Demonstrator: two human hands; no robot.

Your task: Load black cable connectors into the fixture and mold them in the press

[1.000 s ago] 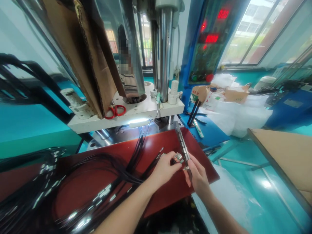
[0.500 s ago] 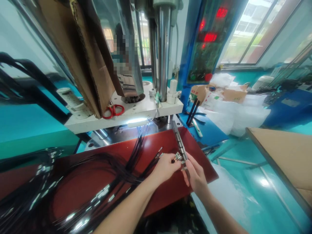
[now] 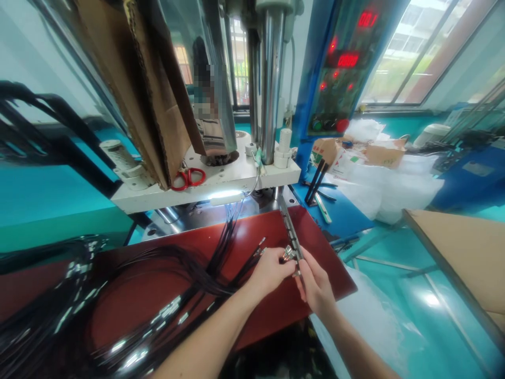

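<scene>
My left hand is closed around a few small metal connectors, whose shiny ends poke out past the fingers. Right beside it, my right hand grips the near end of a long grey metal bar with slots along its length. The bar slants away over the reddish-brown board toward the press. Thin black cables run across the board, and several cable ends lie just left of my left hand. My fingers hide part of the connectors and the bar's near end.
Beyond the board stands the press with its white plate, a lit lamp and red-handled scissors. A blue control box rises at the right, near pliers and a cutter. Cardboard leans on the plate.
The view has shifted slightly, so the scene sits a little further right. Red digits on the control box differ and more lights glow. Both hands keep nearly the same pose at the bar.
</scene>
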